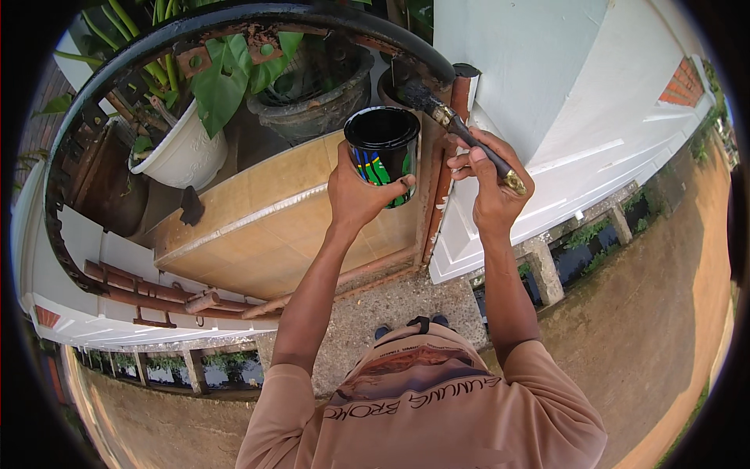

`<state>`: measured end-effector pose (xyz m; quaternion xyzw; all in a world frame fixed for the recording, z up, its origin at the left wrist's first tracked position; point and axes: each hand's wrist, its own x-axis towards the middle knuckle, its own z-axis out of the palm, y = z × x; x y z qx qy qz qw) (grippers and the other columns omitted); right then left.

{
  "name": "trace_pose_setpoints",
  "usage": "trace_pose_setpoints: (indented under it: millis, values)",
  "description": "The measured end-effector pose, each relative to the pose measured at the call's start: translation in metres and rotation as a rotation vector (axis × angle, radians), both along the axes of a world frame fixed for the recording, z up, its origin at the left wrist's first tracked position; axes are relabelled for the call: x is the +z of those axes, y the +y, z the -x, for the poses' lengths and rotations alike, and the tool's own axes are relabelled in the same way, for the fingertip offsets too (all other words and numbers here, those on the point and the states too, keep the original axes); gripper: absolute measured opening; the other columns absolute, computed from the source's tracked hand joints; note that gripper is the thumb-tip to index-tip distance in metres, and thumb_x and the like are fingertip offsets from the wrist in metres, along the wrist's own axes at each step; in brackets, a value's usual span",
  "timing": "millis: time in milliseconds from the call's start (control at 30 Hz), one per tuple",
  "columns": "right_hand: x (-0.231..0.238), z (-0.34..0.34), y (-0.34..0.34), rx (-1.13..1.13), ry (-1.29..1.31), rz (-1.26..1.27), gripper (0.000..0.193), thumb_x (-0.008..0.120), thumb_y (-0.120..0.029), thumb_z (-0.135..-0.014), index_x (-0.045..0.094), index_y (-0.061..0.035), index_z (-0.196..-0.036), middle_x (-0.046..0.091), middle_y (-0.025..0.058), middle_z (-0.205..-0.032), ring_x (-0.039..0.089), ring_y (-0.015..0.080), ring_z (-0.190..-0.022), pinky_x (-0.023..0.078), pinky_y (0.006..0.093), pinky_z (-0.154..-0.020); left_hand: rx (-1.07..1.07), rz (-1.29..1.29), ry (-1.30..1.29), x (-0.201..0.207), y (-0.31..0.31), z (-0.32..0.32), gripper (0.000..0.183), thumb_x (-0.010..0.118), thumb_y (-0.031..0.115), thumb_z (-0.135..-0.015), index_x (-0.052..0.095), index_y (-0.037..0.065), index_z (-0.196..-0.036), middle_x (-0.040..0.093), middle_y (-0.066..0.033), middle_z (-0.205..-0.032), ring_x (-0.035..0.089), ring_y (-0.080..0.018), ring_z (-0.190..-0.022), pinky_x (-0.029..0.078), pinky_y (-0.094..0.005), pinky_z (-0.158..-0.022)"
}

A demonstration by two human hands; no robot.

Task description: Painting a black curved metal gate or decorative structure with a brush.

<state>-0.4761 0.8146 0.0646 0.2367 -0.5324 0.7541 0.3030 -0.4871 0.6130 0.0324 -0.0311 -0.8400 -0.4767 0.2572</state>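
My left hand [361,184] is wrapped round a paint can [391,160] with a green, blue and yellow pattern and black paint inside, holding it upright in front of me. Just right of it, my right hand [498,176] grips the handle of a paintbrush [461,129]. The brush's dark, paint-coated bristles point up and left, by the end of a curved metal rail [273,12]. That rail is glossy black on top, with reddish-brown patches on its underside. Whether the bristles touch the rail, I cannot tell.
Behind the rail stand a white flowerpot [186,148] and a grey pot [312,102] with leafy plants. A tiled ledge [266,195] runs below them. At right is a white wall [500,62]; a rusty gate bar [336,289] crosses low down, above a concrete slab [367,328].
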Motion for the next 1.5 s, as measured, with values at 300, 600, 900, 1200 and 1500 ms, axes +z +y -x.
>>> trace_pose_setpoints:
  millis: [300, 600, 900, 1200, 1500]
  values:
    - [0.0, -0.001, -0.001, -0.045, -0.039, -0.033, 0.024, 0.068, -0.002, -0.098, 0.071, 0.0048, -0.121, 0.073, 0.0174, -0.111, 0.075, 0.0161, -0.082, 0.058, 0.0227, -0.063, -0.002, -0.003, 0.011, 0.0, -0.002, 0.004, 0.097, 0.097, 0.047, -0.057, 0.049, 0.003, -0.129, 0.073, -0.0182, -0.114, 0.074, -0.0317, -0.104, 0.058, -0.0421, -0.092]
    - [0.01, -0.004, -0.003, -0.102, 0.071, -0.098, 0.022, 0.067, -0.001, -0.098, 0.072, 0.0041, -0.119, 0.073, 0.0162, -0.108, 0.075, 0.0165, -0.081, 0.058, 0.0226, -0.063, -0.034, -0.022, 0.025, -0.003, -0.002, 0.006, 0.096, 0.097, 0.046, -0.057, 0.049, 0.003, -0.129, 0.073, -0.0183, -0.113, 0.074, -0.0328, -0.104, 0.059, -0.0424, -0.091]
    - [0.024, 0.001, -0.007, -0.229, 0.258, -0.156, 0.023, 0.07, 0.003, -0.094, 0.074, 0.0028, -0.117, 0.075, 0.0179, -0.111, 0.075, 0.0191, -0.086, 0.058, 0.0268, -0.071, -0.045, -0.061, 0.055, 0.002, -0.002, 0.003, 0.094, 0.097, 0.045, -0.058, 0.05, 0.004, -0.128, 0.073, -0.018, -0.114, 0.074, -0.0311, -0.104, 0.059, -0.0418, -0.091]
    - [0.012, -0.004, 0.001, -0.383, 0.246, -0.257, 0.021, 0.072, 0.004, -0.091, 0.074, 0.0045, -0.113, 0.077, 0.0172, -0.105, 0.075, 0.0268, -0.096, 0.059, 0.0341, -0.082, -0.02, -0.021, 0.022, 0.0, -0.003, 0.006, 0.095, 0.096, 0.044, -0.058, 0.05, 0.003, -0.13, 0.073, -0.0178, -0.115, 0.074, -0.0303, -0.104, 0.059, -0.0411, -0.092]
    - [0.005, -0.007, -0.007, -0.352, 0.202, -0.259, 0.023, 0.072, 0.004, -0.091, 0.074, 0.0025, -0.114, 0.077, 0.0175, -0.106, 0.075, 0.0278, -0.099, 0.058, 0.0355, -0.087, -0.024, -0.044, 0.012, -0.007, -0.002, 0.007, 0.097, 0.097, 0.045, -0.057, 0.05, 0.003, -0.132, 0.073, -0.0179, -0.116, 0.074, -0.0305, -0.104, 0.059, -0.0407, -0.092]
